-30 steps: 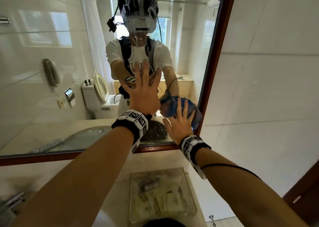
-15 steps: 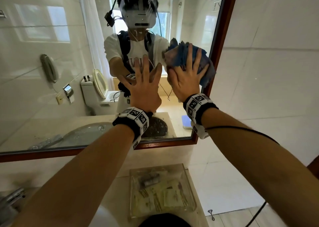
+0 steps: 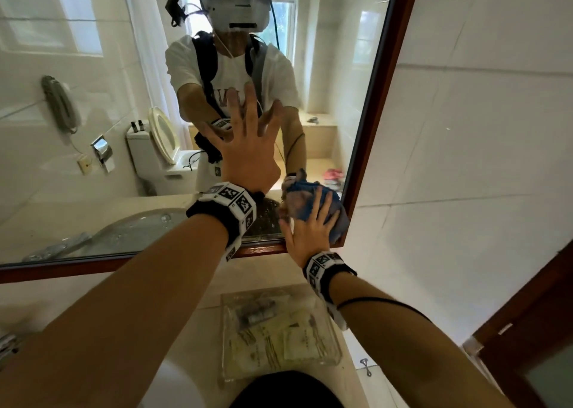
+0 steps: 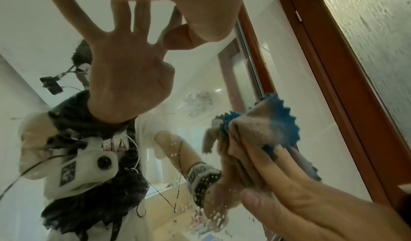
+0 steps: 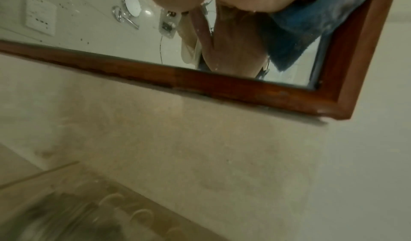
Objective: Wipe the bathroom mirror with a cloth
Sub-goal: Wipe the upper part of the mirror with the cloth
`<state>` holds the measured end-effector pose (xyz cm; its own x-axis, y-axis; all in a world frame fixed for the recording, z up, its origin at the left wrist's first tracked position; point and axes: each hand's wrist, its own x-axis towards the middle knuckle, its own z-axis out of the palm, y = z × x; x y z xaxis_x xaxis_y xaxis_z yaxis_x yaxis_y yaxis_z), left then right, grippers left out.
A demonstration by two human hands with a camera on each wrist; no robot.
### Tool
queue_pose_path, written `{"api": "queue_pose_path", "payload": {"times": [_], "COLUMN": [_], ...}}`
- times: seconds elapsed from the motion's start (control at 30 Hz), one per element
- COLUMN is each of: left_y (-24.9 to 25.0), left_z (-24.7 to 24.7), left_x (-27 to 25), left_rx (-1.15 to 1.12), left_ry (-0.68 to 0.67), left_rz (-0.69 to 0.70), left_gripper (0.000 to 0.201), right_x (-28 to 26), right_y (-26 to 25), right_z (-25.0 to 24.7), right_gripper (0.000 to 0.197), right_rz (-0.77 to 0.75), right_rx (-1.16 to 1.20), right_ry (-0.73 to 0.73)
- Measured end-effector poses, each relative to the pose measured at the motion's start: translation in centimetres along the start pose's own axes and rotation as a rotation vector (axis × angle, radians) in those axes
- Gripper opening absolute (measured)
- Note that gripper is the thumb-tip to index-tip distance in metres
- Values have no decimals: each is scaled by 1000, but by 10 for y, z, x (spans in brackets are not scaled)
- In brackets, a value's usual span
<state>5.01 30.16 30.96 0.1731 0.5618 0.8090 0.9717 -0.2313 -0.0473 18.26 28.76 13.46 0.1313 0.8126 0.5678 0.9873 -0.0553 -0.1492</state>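
The mirror [image 3: 93,103] hangs in a brown wooden frame [image 3: 383,97] above the counter. My left hand [image 3: 248,150] lies flat on the glass near the middle, fingers spread and straight; the left wrist view shows the left hand [image 4: 195,4] meeting its reflection. My right hand [image 3: 310,230] presses a crumpled blue cloth [image 3: 299,195] against the glass in the lower right corner, fingers straight over it. From the left wrist view the cloth [image 4: 273,127] bunches under the right hand [image 4: 289,188]. In the right wrist view the cloth [image 5: 311,16] touches the frame [image 5: 222,84].
A clear tray [image 3: 336,350] of packets sits on the beige counter below the mirror. A faucet [image 3: 6,345] shows at the left edge. White tiled wall [image 3: 465,159] runs right of the mirror, with a wood-framed door [image 3: 527,320] at the lower right.
My right hand swept the cloth up the mirror's right side, then back down to the lower right corner. The left hand stayed flat on the glass.
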Motion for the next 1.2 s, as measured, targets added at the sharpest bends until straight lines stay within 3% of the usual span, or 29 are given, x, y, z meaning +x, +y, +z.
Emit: {"api": "queue_pose_path", "payload": {"times": [0.2,0.4,0.6,0.8,0.93,1.07,1.2], "left_y": [2,0,-4,-3,-3,-5,-4], "left_z": [1,-6,11,16,18,24,17], "left_x": [0,-3,-28,-38,-38,-39,-38], "left_rx": [50,25,19,8,-18,-7,-41], "left_ry": [-4,-11,-24,-71,-70,-50,-65], "left_rz": [-26,0,30,31,30,40,45], "left_gripper": [90,76,93,88,77,78,74], "right_x": [16,72,99,83,38,-9,-12], "right_y": [0,-20,-19,-9,-1,4,1], "right_z": [-19,-79,-116,-81,-33,8,15], "right_gripper": [53,58,46,49,49,56,52], "right_rz": [-24,24,-89,-92,-153,-155,-130], "right_rx": [81,236,248,86,46,-21,-8], "right_ry": [87,153,275,205,181,39,-16]}}
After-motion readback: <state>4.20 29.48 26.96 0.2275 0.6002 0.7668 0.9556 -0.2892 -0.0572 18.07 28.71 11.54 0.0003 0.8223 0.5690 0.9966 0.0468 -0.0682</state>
